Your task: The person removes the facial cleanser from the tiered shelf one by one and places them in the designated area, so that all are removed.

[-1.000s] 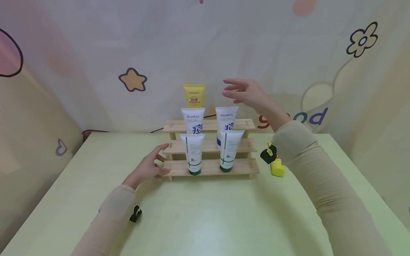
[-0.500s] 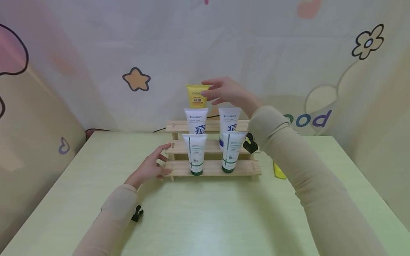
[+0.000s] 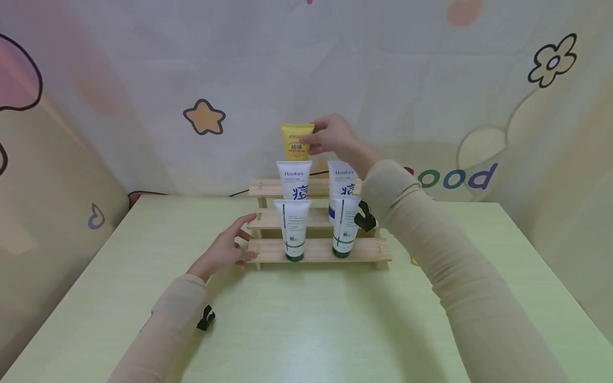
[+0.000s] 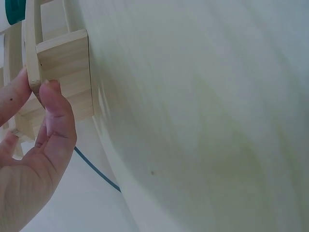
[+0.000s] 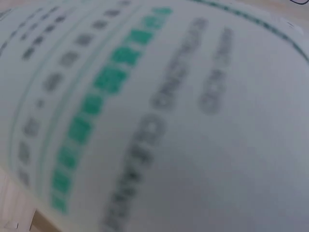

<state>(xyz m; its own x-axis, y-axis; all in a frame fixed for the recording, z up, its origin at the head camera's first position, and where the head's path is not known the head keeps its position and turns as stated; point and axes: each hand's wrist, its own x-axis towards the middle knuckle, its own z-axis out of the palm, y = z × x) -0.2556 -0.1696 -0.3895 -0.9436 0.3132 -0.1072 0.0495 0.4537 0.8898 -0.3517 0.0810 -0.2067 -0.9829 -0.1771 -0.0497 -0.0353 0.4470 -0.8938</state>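
1. Well, the wall cloth (image 3: 258,80) is the biggest thing, and it hangs behind the grip.
2. Next comes the table (image 3: 297,319), pale green and well below the grip.
3. The wooden rack (image 3: 318,251) has three steps and stands on the table, under the grip.
4. The right hand (image 3: 335,134) makes the grip. Its thumb and fingers pinch the right side of the yellow tube (image 3: 294,139), near the top. I think the step now is taking hold of that tube. Half a second ago the fingers were looser around its edge; now they are closed on it.
5. The left hand (image 3: 222,250) is lower than the grip and to its left. It pinches the end of the lowest step, maybe to keep the rack still. It is in the same place as half a second ago.
6. Below the grip, the left green-cap tube (image 3: 294,229) and right green-cap tube (image 3: 344,229) stand on the lowest step. Behind them, the left blue-letter tube (image 3: 294,178) and right blue-letter tube (image 3: 341,175) look to be on the middle step.
7. The yellow tube is right in the grip, at the back. Its bottom is hidden, so I cannot tell if it touches the top step. I guess the next move needs a firm pinch and no bumping the white tubes.
8. The black clip (image 3: 365,217) is below the grip, and now covers a bit of the right green-cap tube.
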